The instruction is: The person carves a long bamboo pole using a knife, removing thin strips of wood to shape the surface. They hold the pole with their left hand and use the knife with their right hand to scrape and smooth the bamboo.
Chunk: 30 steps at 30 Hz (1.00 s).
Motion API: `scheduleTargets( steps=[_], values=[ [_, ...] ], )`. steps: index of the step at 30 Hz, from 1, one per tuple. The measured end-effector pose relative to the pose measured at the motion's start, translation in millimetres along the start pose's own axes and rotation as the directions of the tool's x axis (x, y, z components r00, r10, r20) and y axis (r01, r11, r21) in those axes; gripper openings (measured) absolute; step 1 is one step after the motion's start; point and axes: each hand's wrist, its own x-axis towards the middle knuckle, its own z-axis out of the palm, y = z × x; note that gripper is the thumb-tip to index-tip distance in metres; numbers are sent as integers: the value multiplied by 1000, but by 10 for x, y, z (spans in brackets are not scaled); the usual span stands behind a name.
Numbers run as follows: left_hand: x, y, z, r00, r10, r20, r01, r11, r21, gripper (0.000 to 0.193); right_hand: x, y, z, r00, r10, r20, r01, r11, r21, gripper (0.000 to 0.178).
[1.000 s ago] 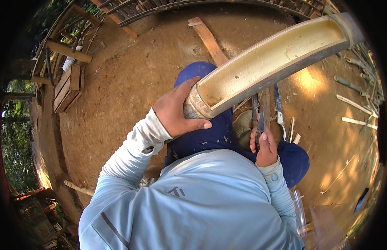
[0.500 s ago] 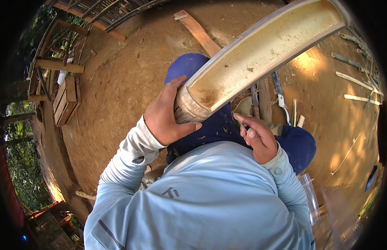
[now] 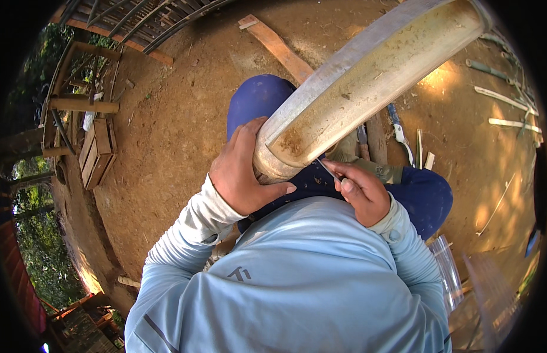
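A long bamboo section (image 3: 373,88) slants from my lap up to the far right, its upper side cut away so the hollow inside shows. My left hand (image 3: 237,170) is wrapped round its near end, thumb along the end and fingers over the far side. My right hand (image 3: 366,193) is closed on a small, thin-bladed metal tool (image 3: 325,167). Its tip reaches the right edge of the bamboo close to the near end; whether it bites in cannot be made out. The tool's handle is hidden in my fist.
On the dirt floor beyond my knees lies a reddish plank (image 3: 279,47). A blue-and-white handled tool (image 3: 398,132) and a wooden-handled tool (image 3: 363,141) lie by my right leg. A wooden crate (image 3: 98,153) stands at left; bamboo poles (image 3: 488,70) lie far right.
The bamboo has rolled so its hollow faces more to the right and its outer left wall shows more. My right hand has brought the blade up to the bamboo's edge.
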Motion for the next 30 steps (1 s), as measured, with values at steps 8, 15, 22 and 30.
scheduleTargets(
  steps=[8,15,22,30],
  values=[
    [-88,16,70,999,45,-25,-45,999,9,102,-41,-19,-20,998,59,-16,-59,998,9,42],
    [-155,14,41,996,87,35,-87,996,-23,97,-28,-178,-87,989,147,-2,-147,988,-50,36],
    [-162,73,53,996,17,91,-10,997,-77,103,-111,-377,-159,966,258,26,-256,964,-78,27],
    [-120,70,110,990,76,115,-71,996,-48,112,-62,-601,-239,991,81,103,-37,925,-379,21]
  ],
)
